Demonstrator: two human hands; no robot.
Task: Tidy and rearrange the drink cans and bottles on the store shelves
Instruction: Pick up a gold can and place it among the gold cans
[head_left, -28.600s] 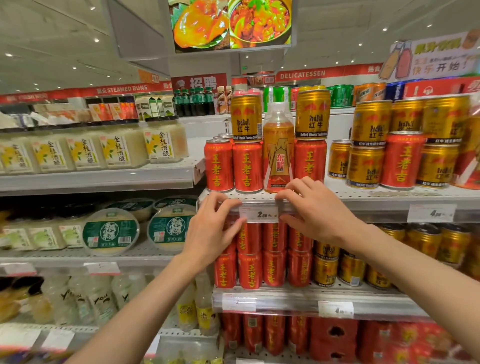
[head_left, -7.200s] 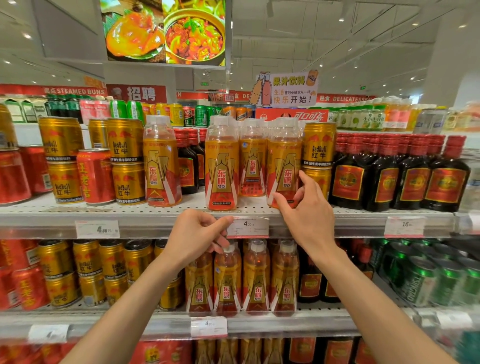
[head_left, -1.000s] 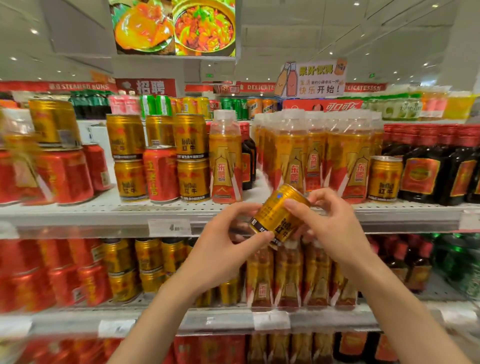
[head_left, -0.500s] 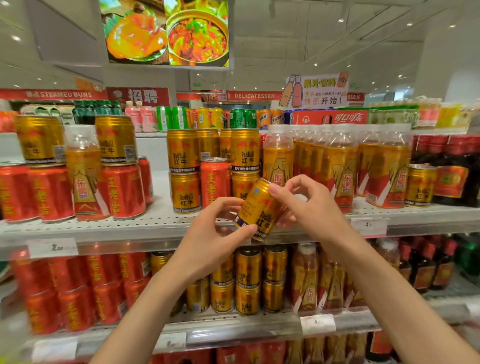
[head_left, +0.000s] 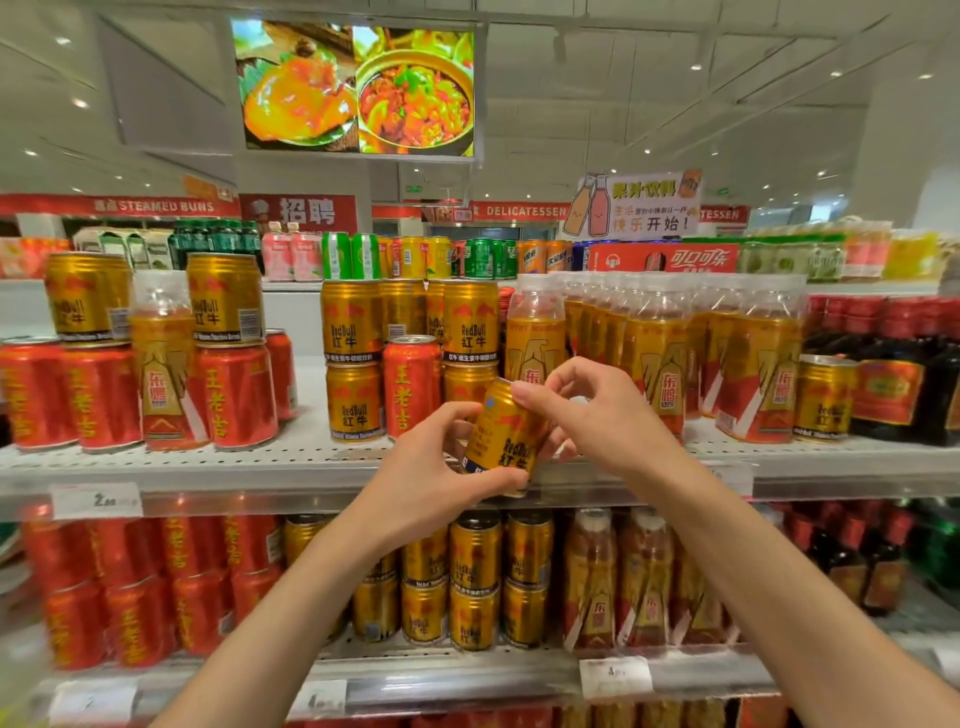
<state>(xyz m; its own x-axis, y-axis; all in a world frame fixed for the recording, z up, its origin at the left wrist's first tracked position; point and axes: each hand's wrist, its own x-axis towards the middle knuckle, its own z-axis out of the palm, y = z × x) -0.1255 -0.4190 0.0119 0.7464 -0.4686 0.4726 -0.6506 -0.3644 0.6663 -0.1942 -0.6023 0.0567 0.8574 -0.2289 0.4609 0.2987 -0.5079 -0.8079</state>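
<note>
The top shelf (head_left: 260, 467) runs across the view, its white perforated deck carrying the stock. On its left stand red cans (head_left: 98, 397) with gold cans stacked on them and one bottle (head_left: 163, 364) between them. Near the middle are stacked gold cans (head_left: 353, 364) with a single red can (head_left: 410, 387) among them. To the right a block of bottles (head_left: 660, 353) fills the shelf, then one lone gold can (head_left: 823, 397) just beside dark bottles (head_left: 893, 374). The lower shelf (head_left: 467, 675) holds red cans, gold cans and bottles in the same order from left to right.

In front of the top shelf's edge, both hands hold a tilted gold can (head_left: 506, 441) in the air, its top leaning left and away. The left hand (head_left: 431, 483) grips its lower end, fingers curled round it with the thumb across the base. The right hand (head_left: 597, 415) pinches the upper rim between thumb and forefinger; its other fingers curl behind the can.
</note>
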